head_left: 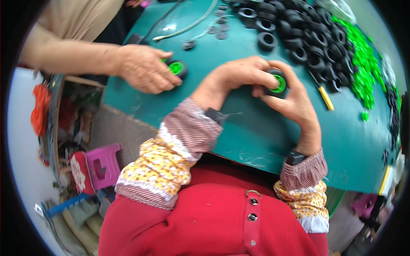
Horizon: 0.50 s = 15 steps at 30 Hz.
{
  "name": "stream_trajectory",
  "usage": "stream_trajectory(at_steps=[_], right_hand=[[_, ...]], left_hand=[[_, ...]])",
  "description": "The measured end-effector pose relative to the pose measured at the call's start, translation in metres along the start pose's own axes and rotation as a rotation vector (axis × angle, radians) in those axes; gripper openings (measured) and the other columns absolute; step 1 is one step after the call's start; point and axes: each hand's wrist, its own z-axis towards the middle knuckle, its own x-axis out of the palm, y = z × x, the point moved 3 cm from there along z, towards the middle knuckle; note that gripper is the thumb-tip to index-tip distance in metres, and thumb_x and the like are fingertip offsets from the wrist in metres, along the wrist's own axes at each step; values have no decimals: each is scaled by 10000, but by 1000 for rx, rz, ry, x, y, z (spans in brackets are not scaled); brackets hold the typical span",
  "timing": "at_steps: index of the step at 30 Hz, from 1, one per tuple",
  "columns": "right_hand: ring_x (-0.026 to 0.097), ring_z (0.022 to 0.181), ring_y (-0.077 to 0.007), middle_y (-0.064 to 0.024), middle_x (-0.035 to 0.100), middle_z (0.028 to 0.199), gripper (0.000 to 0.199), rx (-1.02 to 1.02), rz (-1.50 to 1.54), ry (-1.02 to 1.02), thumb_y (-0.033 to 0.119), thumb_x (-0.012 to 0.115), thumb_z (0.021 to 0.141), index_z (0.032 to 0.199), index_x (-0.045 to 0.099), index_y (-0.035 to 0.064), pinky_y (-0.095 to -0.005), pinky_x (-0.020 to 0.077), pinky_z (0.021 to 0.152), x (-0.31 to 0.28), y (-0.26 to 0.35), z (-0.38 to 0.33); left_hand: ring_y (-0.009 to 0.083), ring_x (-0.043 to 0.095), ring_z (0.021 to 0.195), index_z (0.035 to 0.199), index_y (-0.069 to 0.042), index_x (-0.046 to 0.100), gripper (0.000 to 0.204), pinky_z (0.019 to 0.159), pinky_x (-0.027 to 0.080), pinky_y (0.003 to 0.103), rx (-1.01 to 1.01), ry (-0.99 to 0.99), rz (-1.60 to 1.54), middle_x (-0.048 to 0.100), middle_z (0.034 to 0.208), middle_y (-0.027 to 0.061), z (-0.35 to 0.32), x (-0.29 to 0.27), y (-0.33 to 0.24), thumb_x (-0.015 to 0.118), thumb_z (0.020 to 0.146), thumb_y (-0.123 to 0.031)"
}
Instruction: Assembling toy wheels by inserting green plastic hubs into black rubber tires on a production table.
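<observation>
Between both hands, above the green table (239,136), is a small toy wheel (279,84) with a black rubber tyre and a bright green hub. My left hand (247,73) comes at it from the left, fingers curled round the tyre with one pressing by the hub. From the right, my right hand (295,99) grips the same wheel, its thumb below and its fingers over the top. Parts of the tyre are covered by my fingers. Nearby on the left, a co-worker's hand (147,69) rests beside another green-hubbed wheel (177,68).
A heap of black tyres (294,32) lies at the far right, a loose tyre (267,41) in front. Beside it are a pile of green hubs (359,57) and a yellow-handled tool (326,99). A pale cable (188,30) crosses the back; a pink stool (103,166) stands left.
</observation>
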Motion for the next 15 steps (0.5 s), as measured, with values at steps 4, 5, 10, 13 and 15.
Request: stream_trajectory(at_steps=[4,5,10,13,15], right_hand=[[579,744,-157,-87,589,822,422,102,18,-219,87,685,615,982,483,38,-259,459,657,8,-7,2],[580,748,-157,-91,588,819,427,152,-30,-261,101,702,611,971,482,34,-263,461,663,8,-8,1],[590,732,-164,-100,587,823,461,233,-194,-251,118,733,594,962,471,27,-275,474,651,9,-16,1],[596,678,-180,-91,580,834,461,26,11,-133,64,715,595,969,447,26,-286,484,601,15,-10,2],[593,697,-179,-91,577,829,449,56,70,-129,57,705,604,969,446,25,-284,483,614,14,-4,2]], left_hand=[[78,550,733,954,15,565,308,620,460,203,69,-79,-392,582,842,36,10,7,20,631,744,-201],[85,554,731,978,13,548,340,641,474,207,70,-74,-432,581,853,41,10,12,20,651,744,-212],[87,546,666,924,-3,555,290,587,456,205,28,-121,-432,575,779,29,10,15,20,637,676,-129],[84,538,646,904,-5,559,298,558,441,198,21,-92,-267,570,740,23,1,8,14,627,638,-120],[131,540,530,991,2,544,434,463,460,224,32,-31,-221,564,700,60,4,9,12,641,596,-148]])
